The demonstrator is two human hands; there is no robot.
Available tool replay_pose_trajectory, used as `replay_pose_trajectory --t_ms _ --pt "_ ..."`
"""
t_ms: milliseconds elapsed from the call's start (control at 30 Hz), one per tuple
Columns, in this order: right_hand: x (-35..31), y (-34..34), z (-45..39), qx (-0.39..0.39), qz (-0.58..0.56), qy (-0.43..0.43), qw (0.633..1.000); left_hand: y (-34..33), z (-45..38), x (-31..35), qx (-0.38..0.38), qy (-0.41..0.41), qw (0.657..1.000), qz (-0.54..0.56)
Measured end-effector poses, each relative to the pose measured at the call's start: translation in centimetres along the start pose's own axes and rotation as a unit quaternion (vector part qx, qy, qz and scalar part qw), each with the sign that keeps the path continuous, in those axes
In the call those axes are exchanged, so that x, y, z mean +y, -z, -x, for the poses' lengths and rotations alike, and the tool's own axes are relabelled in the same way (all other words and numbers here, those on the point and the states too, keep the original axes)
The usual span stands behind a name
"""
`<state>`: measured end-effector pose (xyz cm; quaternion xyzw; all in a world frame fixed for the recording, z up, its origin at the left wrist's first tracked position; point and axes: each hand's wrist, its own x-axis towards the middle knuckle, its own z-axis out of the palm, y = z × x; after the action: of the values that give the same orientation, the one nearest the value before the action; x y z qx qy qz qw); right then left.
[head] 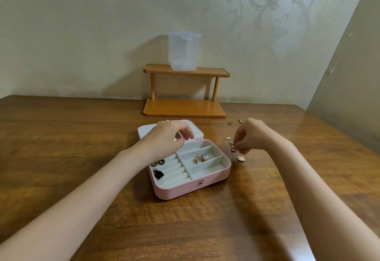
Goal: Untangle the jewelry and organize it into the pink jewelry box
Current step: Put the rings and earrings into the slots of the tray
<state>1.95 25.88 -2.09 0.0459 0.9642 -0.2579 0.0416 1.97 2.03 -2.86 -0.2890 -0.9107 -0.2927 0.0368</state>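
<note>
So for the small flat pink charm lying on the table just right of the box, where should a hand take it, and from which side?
The pink charm lies flat and apart from the pink jewelry box, just below the right hand. It is probably best pinched across its two side edges from straight above, since nothing stands up to hook. Its finer shape is too small to tell.

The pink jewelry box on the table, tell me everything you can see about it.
The pink jewelry box lies open on the wooden table, lid folded flat behind it. It has rounded corners, a pale lining and a small metal snap on its front wall. Ring rolls fill the left side, with dark earrings along them; divided slots fill the right, one holding gold pieces. The left hand hovers over the hinge; contact is unclear.
</note>
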Motion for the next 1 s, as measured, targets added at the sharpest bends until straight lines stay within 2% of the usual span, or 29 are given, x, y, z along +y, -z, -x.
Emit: replay_pose_trajectory --t_ms 167,267,400,467,600,700,833,867,933,1000 --pt "-3.2 0.5 0.8 0.004 -0.123 0.057 0.991 0.3 1.2 1.1 0.051 -0.011 0.996 0.076" --pt "-4.0 1.0 0.8 0.025 -0.010 0.048 0.998 0.4 1.4 1.0 0.056 -0.002 0.995 0.081" --pt "-3.5 0.3 1.0 -0.053 0.124 -0.049 0.990 0.0 1.4 0.5 0.039 0.011 0.996 0.075" --pt "-2.8 -0.7 0.9 -0.061 0.154 -0.059 0.984 -0.4 1.4 0.6 0.030 0.007 0.997 0.075" --pt "-1.5 -1.7 -0.2 -0.009 0.153 -0.061 0.986 0.0 1.4 0.4 0.033 0.015 0.996 0.084" --pt "-1.2 -1.8 -0.2 -0.029 0.118 -0.079 0.989 1.0 1.4 -0.2 0.069 0.035 0.992 0.103" --pt "-1.7 -1.6 0.3 -0.050 0.093 -0.070 0.992 1.4 1.7 -0.6 0.073 0.054 0.990 0.104" --pt "-1.7 -1.5 0.4 -0.043 0.098 -0.064 0.992 1.3 1.8 -0.6 0.071 0.057 0.991 0.103" --pt "-2.2 -1.0 0.5 0.029 0.090 -0.026 0.995 1.0 1.8 -0.6 0.068 0.060 0.990 0.106" --pt "-3.6 -0.6 1.0 0.094 -0.043 0.029 0.994 0.8 1.8 -0.5 0.064 0.067 0.986 0.138"
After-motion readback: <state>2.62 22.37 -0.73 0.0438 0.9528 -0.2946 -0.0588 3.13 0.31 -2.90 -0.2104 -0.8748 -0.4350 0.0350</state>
